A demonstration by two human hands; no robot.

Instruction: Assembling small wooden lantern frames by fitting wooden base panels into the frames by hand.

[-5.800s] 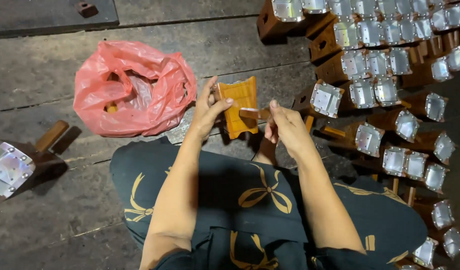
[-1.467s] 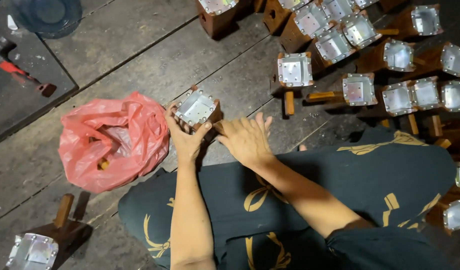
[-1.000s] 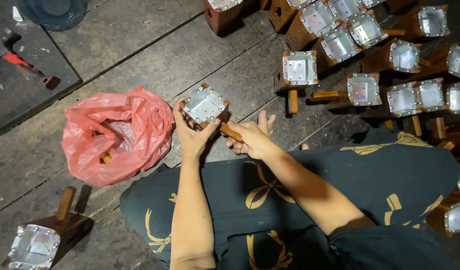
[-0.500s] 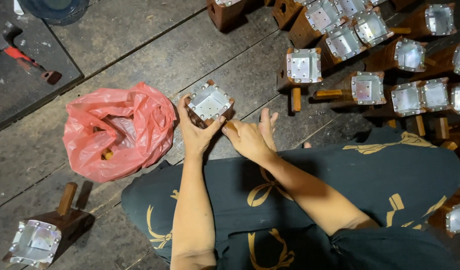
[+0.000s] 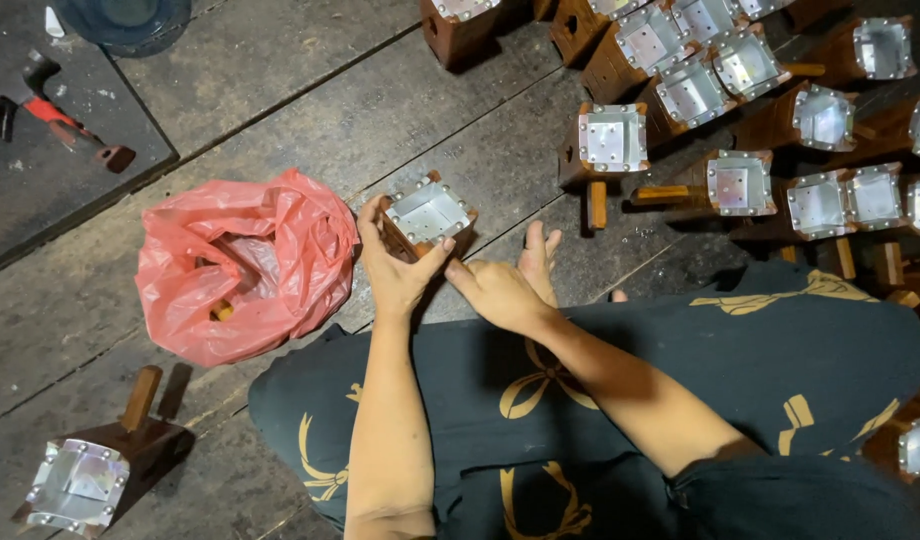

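left hand (image 5: 395,270) clamped on metal-lined wooden box (image 5: 427,215), now raised beside red bag (image 5: 242,262); right hand (image 5: 500,290) has shifted closer, fingers loose, touching its base.

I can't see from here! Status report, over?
Left hand grips metal-lined wooden box. Right hand touching its lower side. Red plastic bag close left, not blocking.
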